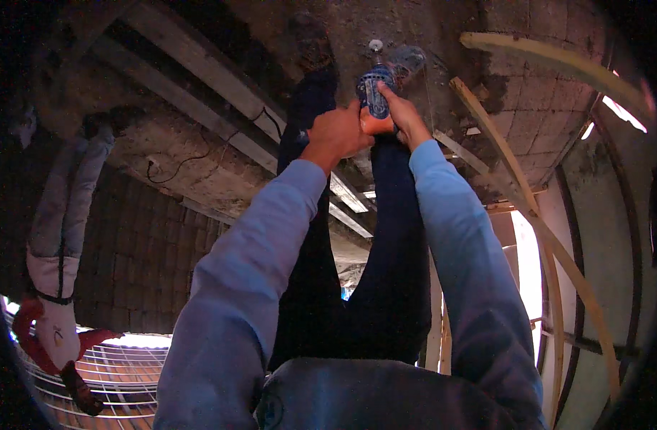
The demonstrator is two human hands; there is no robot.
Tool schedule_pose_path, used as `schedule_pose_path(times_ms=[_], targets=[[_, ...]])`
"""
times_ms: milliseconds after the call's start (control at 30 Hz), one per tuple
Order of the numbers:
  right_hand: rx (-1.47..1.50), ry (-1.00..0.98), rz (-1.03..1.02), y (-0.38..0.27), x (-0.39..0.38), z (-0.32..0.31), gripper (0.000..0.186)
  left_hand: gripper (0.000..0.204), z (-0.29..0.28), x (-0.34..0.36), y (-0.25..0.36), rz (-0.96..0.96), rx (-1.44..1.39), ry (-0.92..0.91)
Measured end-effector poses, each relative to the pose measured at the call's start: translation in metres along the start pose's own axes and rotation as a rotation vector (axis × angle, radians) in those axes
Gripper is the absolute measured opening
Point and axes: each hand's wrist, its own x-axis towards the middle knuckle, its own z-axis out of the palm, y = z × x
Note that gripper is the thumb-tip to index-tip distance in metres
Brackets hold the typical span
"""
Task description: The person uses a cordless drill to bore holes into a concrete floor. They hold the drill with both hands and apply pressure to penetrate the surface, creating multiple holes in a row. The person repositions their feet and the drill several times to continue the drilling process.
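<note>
Both the left hand (337, 133) and right hand (406, 118) close their grip around the blue-and-orange tool (374, 102) from opposite sides, apparently to keep it steady.

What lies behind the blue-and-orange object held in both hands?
The dark right trouser leg and floor show around the object; whatever is directly behind it is covered.

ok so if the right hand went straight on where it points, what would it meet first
The blue-and-orange tool, which the right hand is gripping; depth beyond that is hard to judge.
</note>
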Motion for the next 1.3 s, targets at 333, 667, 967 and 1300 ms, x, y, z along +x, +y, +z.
schedule_pose_path(times_ms=[333,667,967,1300], targets=[[0.01,0.025,0.024,0.002,0.004,0.001,0.063,0.073,0.0,0.0,0.001,-0.003,-0.032,0.026],[0.065,-0.023,0.016,-0.007,-0.006,0.003,0.076,0.092,0.001,0.006,-0.006,0.027,0.029,0.043],[0.037,0.014,0.048,-0.011,0.004,0.003,0.07,0.082,-0.006,0.009,-0.005,-0.016,0.008,0.015],[-0.005,-0.005,0.013,-0.032,-0.002,0.007,0.068,0.079,-0.016,0.013,-0.002,-0.023,-0.042,0.019]])
